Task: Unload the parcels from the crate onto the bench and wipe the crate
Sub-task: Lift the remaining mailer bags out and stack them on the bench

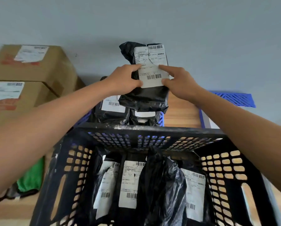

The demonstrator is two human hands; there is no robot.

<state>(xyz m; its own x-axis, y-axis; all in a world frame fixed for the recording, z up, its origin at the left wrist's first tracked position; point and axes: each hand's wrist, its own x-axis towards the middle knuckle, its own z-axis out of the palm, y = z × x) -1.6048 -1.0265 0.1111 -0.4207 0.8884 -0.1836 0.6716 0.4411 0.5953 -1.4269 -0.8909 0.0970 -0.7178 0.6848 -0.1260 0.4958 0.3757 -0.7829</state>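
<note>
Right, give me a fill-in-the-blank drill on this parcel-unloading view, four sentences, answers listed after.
1. Both hands, left hand and right hand, hold one black parcel with a ____ shipping label.
2. The crate in front, which holds more parcels, is ____ in colour.
3. The folded cloth left of the crate is ____.
4. Two ____ boxes are stacked at far left.

Missing words: white; black; green; cardboard
</note>
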